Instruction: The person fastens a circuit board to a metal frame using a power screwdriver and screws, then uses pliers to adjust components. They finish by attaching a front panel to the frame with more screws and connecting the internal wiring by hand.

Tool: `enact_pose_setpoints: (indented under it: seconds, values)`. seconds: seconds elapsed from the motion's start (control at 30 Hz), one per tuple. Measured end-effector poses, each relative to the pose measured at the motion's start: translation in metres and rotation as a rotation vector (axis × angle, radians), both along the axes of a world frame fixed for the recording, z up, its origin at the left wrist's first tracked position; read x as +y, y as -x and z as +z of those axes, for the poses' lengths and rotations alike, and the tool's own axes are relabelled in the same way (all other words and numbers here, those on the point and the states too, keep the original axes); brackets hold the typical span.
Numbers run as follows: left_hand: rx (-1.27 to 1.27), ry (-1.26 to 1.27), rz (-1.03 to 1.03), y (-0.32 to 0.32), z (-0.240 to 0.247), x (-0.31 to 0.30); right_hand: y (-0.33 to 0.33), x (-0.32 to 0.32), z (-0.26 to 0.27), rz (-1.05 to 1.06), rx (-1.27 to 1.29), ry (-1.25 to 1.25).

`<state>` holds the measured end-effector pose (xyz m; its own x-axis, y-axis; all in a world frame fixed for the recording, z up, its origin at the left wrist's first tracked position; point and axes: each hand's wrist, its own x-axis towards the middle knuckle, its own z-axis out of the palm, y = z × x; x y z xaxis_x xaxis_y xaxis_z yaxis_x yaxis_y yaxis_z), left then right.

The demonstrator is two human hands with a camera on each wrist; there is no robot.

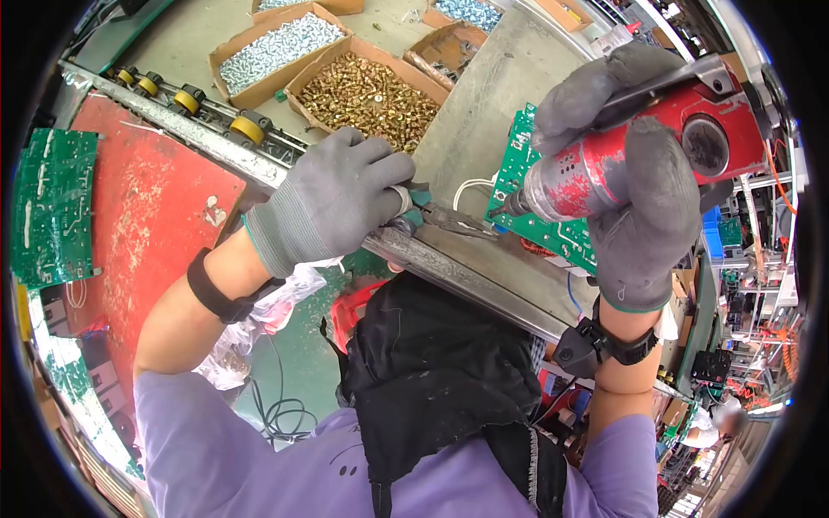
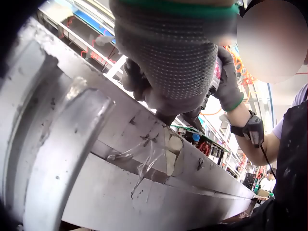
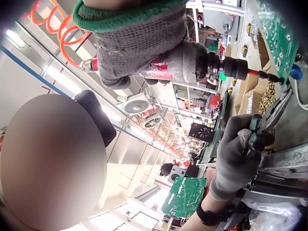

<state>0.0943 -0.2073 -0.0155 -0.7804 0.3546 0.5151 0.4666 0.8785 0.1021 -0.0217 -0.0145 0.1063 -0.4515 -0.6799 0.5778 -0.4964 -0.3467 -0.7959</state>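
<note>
In the head view my gloved left hand (image 1: 341, 198) grips the handles of long-nose pliers (image 1: 462, 225), whose jaws point right toward the circuit board. My gloved right hand (image 1: 656, 203) is wrapped around a red air screwdriver (image 1: 574, 183). Its bit (image 3: 263, 75) reaches the edge of the green circuit board (image 1: 566, 231), beside the plier tips in the right wrist view. The board lies tilted over the metal bench, solder side up. Under its edge a blue part (image 2: 196, 137) and a red coil (image 2: 204, 148) show in the left wrist view. A white wire (image 1: 463, 187) loops out beside the board.
Cardboard boxes hold brass-coloured screws (image 1: 367, 99) and silver screws (image 1: 281, 53) beyond the left hand. A roller rail (image 1: 186, 101) runs along the bench. More green boards (image 1: 56, 203) lie left by a red panel (image 1: 142, 198). An orange coiled hose (image 3: 62, 38) hangs behind the screwdriver.
</note>
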Motion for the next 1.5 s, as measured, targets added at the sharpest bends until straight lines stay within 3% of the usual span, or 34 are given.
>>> enact_pose_setpoints:
  seconds: [0.13,0.2,1.03,1.23,1.3,1.43,1.5]
  values:
    - [-0.018,-0.045,0.068,-0.001,-0.004,0.003,0.003,-0.004,-0.001,0.013,0.010,-0.018]
    - [0.040,-0.023,-0.005,-0.001,-0.002,0.001,0.004,-0.007,-0.003,0.022,0.016,-0.017]
    - [0.049,-0.037,-0.059,0.007,-0.009,0.000,0.011,-0.012,-0.003,0.129,0.067,0.008]
    - [0.023,-0.039,-0.054,0.007,-0.008,0.001,-0.007,-0.009,0.007,-0.010,-0.099,-0.069]
    - [0.011,-0.042,-0.024,0.007,-0.006,0.002,-0.016,-0.002,0.013,-0.039,-0.160,-0.078]
    - [0.068,-0.019,0.034,0.002,0.009,-0.014,-0.012,0.043,0.018,-0.128,-0.210,0.153]
    - [0.012,-0.045,0.277,-0.001,0.017,-0.027,-0.007,0.069,0.020,-0.134,-0.215,0.212]
